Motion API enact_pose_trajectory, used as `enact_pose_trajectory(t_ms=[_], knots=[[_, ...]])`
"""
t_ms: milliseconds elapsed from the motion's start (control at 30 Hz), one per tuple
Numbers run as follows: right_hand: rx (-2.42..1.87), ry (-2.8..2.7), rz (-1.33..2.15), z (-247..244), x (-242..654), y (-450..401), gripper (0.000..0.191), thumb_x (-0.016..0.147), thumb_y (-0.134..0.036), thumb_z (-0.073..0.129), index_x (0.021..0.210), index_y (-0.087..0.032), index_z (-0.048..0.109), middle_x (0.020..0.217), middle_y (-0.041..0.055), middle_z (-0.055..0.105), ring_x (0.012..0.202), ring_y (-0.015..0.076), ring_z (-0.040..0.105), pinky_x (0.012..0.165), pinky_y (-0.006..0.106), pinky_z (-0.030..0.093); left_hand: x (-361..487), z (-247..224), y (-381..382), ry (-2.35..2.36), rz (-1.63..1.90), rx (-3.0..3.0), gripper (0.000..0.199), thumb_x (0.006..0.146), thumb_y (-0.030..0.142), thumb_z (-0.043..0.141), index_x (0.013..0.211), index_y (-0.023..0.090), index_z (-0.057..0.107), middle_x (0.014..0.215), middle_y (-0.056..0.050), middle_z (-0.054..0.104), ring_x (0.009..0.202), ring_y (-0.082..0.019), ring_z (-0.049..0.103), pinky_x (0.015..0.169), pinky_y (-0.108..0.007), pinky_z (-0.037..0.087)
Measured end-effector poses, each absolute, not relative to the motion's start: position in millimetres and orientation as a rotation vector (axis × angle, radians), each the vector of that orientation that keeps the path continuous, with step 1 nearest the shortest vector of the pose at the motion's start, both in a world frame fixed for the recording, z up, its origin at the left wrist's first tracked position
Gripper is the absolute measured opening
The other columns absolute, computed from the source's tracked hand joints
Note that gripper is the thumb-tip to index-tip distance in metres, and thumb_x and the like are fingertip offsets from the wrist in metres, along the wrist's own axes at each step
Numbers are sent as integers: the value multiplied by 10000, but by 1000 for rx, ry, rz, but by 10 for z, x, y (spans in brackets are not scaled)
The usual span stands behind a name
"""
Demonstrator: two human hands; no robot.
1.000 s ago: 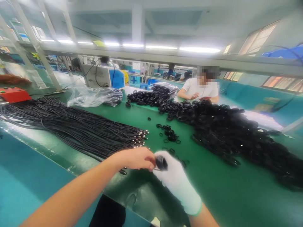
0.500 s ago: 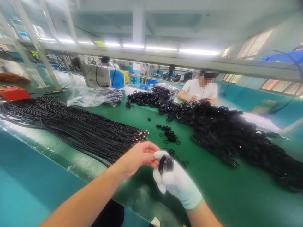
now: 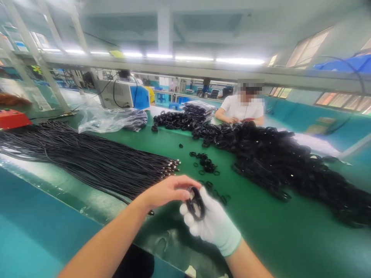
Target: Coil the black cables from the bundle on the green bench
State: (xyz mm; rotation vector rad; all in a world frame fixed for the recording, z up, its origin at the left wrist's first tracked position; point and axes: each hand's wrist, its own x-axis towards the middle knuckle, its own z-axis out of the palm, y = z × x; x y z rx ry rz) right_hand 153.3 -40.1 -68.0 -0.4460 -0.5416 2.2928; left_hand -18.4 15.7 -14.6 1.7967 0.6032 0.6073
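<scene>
A small coil of black cable [image 3: 201, 205] is held up in front of me, its loops forming an oval ring. My right hand [image 3: 213, 222], in a white glove, is closed around the coil from the right and below. From the left, the thumb and fingers of my bare left hand [image 3: 169, 191] pinch the coil's upper edge. Left of my hands lies a long bundle of straight black cables [image 3: 95, 154], their metal-tipped ends pointing at me. Just beyond my hands, small black rings [image 3: 207, 164] are scattered on the green table mat [image 3: 261, 235].
A big heap of coiled black cables [image 3: 269, 162] spreads along the right side. Behind stand a clear plastic bag [image 3: 101, 119] and a grey and blue machine [image 3: 121, 94]. A red box [image 3: 13, 119] sits at far left. Another person [image 3: 242, 106] sits across the table.
The coil has turned so that its opening now faces me more. My left fingers have moved from beside the glove's fingertips onto the coil's upper edge. The view has shifted slightly.
</scene>
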Motion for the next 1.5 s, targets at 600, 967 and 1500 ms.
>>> enact_pose_trajectory(t_ms=[600, 967, 1500], knots=[[-711, -1093, 1896, -486, 1531, -461, 488, 712, -241, 742, 1141, -161, 525, 1135, 97, 548, 1004, 227, 578, 847, 433, 505, -49, -358, -274, 968, 808, 1324, 138, 717, 203, 612, 651, 151, 502, 581, 62, 468, 547, -70, 408, 531, -190, 305], [-763, -1060, 1931, -600, 1495, -491, 499, 706, -174, 725, 1163, -165, 524, 1155, 107, 542, 967, 227, 600, 795, 414, 535, -147, -335, -252, 1287, 929, 2071, 333, 731, 48, 467, 955, 234, 627, 960, -4, 588, 789, -139, 557, 743, -254, 432], [-397, -661, 2189, -617, 1463, -467, 346, 772, -322, 635, 1059, -131, 596, 1002, 89, 600, 838, 164, 597, 712, 280, 495, -322, -272, 77, 904, 736, 1735, 339, 738, 208, 617, 1074, 194, 657, 1083, -54, 640, 924, -185, 593, 821, -288, 466]])
